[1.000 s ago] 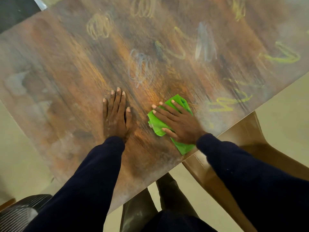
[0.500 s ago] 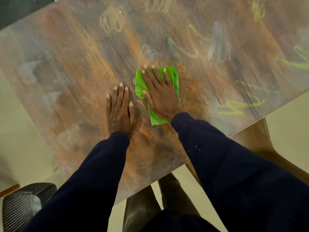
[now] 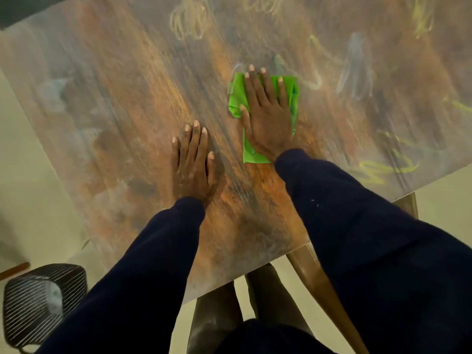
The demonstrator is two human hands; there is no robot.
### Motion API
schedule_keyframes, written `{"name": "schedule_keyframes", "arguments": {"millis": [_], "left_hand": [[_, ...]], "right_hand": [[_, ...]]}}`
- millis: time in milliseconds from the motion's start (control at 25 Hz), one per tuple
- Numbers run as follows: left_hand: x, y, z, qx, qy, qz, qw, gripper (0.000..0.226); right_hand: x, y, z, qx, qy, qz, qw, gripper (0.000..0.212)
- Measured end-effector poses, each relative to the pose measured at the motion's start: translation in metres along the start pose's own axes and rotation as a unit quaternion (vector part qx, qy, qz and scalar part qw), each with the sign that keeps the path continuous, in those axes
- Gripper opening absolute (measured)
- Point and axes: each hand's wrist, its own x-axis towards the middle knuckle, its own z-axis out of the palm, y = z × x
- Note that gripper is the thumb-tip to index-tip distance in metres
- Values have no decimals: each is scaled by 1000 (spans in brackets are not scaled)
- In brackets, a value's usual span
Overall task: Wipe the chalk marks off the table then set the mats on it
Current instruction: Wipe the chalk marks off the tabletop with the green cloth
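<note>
Wooden tabletop (image 3: pixel 122 103) smeared, chalk marks (image 3: pixel 190 20) across far and right parts; pale floor (image 3: pixel 30 190) around. Left hand (image 3: pixel 192 164) flat, fingers spread, bare wood. Right hand (image 3: pixel 267 113) flat, pressing green cloth (image 3: pixel 236 98). Black mesh chair (image 3: pixel 40 302) lower left; brown chair (image 3: pixel 314 279) under near edge.

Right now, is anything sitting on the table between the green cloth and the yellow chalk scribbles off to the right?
Nothing visible does. The right hand presses the green cloth flat, and only bare table lies between it and the yellow chalk scribbles. The left hand rests on the opposite side.
</note>
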Motion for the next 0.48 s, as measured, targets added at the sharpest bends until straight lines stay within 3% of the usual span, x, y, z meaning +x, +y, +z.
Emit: {"name": "schedule_keyframes", "arguments": {"millis": [200, 360, 400, 480], "left_hand": [[3, 0, -7, -56, 22, -34, 998, 55], [-16, -45, -26, -36, -4, -48, 998, 54], [-28, -63, -35, -20, -10, -45, 999, 54], [-49, -98, -56, 2, -10, -39, 999, 54]], "right_hand": [[-91, -45, 4, 23, -54, -119, 991, 66], [-158, 0, -8, 7, -117, -291, 950, 67], [-155, 15, -11, 3, -110, -289, 951, 66], [-133, 27, -13, -5, -77, -197, 977, 66]]}}
